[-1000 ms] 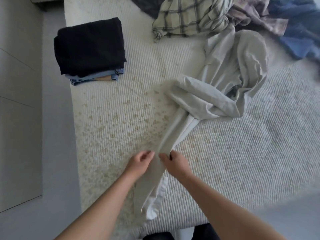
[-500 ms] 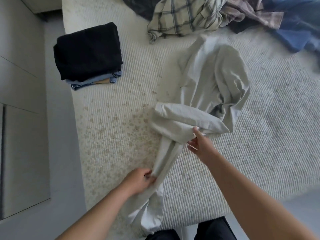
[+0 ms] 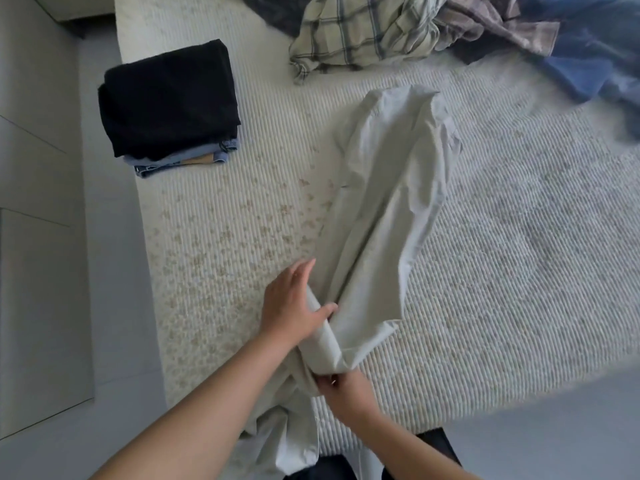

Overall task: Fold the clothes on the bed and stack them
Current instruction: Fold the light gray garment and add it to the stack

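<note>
Right hand's (image 3: 348, 393) fingertips tucked under the pale garment (image 3: 381, 209); blue clothing (image 3: 588, 67) cut off at right edge.

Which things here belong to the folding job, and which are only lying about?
Belong to the job:
- pale grey garment, held by left hand and right hand
- folded stack
- plaid shirt, checked shirt and blue garment, unfolded
- bed

Only lying about:
- floor
</note>
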